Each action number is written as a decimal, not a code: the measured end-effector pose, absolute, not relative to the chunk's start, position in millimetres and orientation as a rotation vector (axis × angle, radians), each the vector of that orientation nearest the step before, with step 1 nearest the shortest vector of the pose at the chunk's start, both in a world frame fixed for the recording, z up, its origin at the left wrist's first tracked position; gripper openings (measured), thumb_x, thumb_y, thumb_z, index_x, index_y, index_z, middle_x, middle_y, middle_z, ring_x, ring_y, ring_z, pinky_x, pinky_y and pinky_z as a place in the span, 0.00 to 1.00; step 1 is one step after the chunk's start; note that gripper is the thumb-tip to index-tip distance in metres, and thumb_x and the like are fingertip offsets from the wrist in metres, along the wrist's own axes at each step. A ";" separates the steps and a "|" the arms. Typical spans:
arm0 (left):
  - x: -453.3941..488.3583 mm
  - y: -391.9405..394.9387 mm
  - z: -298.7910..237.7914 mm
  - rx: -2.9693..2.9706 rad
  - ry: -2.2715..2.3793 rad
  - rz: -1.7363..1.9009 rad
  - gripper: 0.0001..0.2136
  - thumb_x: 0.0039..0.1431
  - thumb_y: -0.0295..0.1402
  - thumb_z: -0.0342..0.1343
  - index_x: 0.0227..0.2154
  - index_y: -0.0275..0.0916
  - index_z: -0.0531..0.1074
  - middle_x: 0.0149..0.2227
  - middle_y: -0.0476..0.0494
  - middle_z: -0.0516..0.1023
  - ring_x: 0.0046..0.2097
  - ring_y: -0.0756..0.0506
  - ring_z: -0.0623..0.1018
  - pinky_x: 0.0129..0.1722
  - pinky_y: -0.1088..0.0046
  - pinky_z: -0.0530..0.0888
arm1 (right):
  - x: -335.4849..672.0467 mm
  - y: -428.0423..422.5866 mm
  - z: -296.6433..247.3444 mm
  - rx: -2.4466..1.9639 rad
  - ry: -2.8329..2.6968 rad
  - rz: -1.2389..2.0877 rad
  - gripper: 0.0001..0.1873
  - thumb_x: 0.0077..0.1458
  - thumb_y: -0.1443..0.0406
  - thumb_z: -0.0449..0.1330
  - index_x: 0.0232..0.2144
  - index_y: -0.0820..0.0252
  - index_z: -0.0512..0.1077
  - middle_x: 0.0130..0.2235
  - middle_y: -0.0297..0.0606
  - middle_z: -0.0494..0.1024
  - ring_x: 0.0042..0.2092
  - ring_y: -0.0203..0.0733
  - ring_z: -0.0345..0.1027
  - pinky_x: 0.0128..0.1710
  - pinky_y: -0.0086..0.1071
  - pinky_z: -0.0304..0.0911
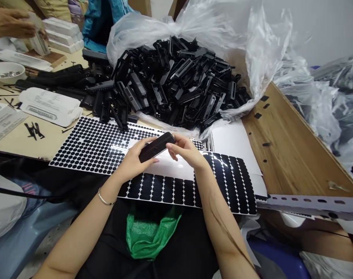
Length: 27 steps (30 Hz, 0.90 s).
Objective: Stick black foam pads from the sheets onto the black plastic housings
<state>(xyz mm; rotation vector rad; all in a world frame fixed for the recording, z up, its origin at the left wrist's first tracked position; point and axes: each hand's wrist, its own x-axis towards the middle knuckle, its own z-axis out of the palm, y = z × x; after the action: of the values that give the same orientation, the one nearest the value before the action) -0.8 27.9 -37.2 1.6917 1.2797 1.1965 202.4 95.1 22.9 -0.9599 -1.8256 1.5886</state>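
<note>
My left hand (135, 159) grips a long black plastic part (156, 147) from below, fingers curled round it. My right hand (184, 150) pinches the part's right end with its fingertips. Both hands hover over a white backing sheet of black oval stickers (176, 190), partly peeled bare in its middle. A second sheet of small round black stickers (92, 145) lies to the left. Behind them, a big heap of black plastic parts (176, 81) spills out of a clear plastic bag (260, 58).
Another person's hand (11, 23) works at the far left near stacked white boxes (63, 35) and a white bowl (6, 71). White packaging (50, 105) lies on the table. A wooden board (292, 151) runs along the right. Green plastic (150, 234) sits on my lap.
</note>
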 end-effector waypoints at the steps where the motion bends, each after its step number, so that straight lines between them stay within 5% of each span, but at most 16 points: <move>1: -0.5 27.9 -35.6 1.616 1.235 1.153 0.30 0.54 0.42 0.66 0.59 0.45 0.64 0.61 0.37 0.70 0.63 0.34 0.70 0.61 0.53 0.69 | 203.3 91.9 20.1 -0.947 -1.810 1.636 0.20 0.55 0.48 0.65 0.34 0.55 0.68 0.24 0.27 0.70 0.23 0.34 0.62 0.23 0.29 0.60; 4: 1.3 28.0 -34.2 1.330 1.215 1.053 0.22 0.55 0.43 0.64 0.49 0.42 0.69 0.44 0.42 0.79 0.47 0.38 0.80 0.48 0.59 0.76 | 208.8 94.2 2.0 -1.193 -1.884 1.316 0.19 0.59 0.50 0.62 0.44 0.56 0.71 0.32 0.35 0.78 0.31 0.39 0.71 0.30 0.33 0.67; 9: 4.5 29.3 -36.3 1.066 1.248 1.124 0.19 0.50 0.43 0.67 0.38 0.41 0.67 0.36 0.48 0.77 0.41 0.44 0.78 0.41 0.67 0.75 | 222.6 111.3 -37.3 -1.633 -1.954 0.571 0.12 0.60 0.64 0.60 0.44 0.62 0.80 0.45 0.47 0.76 0.42 0.50 0.72 0.44 0.44 0.67; 16: 13.5 25.9 -32.1 0.836 0.994 1.155 0.19 0.51 0.46 0.68 0.37 0.41 0.69 0.32 0.50 0.76 0.37 0.48 0.77 0.40 0.72 0.75 | 220.7 112.1 -50.5 -1.626 -2.013 0.530 0.12 0.62 0.66 0.58 0.43 0.54 0.81 0.45 0.43 0.75 0.48 0.51 0.69 0.43 0.39 0.63; 23: 27.9 23.2 -36.5 0.796 1.017 1.215 0.20 0.52 0.41 0.68 0.45 0.41 0.70 0.48 0.43 0.78 0.49 0.45 0.78 0.49 0.70 0.77 | 218.2 123.0 -47.2 -1.620 -1.905 0.670 0.04 0.56 0.69 0.61 0.31 0.56 0.74 0.39 0.38 0.76 0.39 0.45 0.68 0.40 0.36 0.61; 27: 30.0 24.6 -40.4 0.813 0.973 1.220 0.25 0.47 0.38 0.71 0.47 0.41 0.68 0.50 0.41 0.78 0.50 0.43 0.79 0.45 0.67 0.80 | 220.5 124.6 -39.9 -1.518 -1.781 0.831 0.07 0.57 0.61 0.61 0.29 0.57 0.72 0.41 0.40 0.76 0.39 0.43 0.69 0.41 0.38 0.66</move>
<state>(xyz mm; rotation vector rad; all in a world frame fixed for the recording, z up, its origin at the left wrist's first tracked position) 30.0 24.6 -40.4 0.8135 0.9726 1.2204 220.5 124.6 -39.9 -1.5175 -1.7810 0.8313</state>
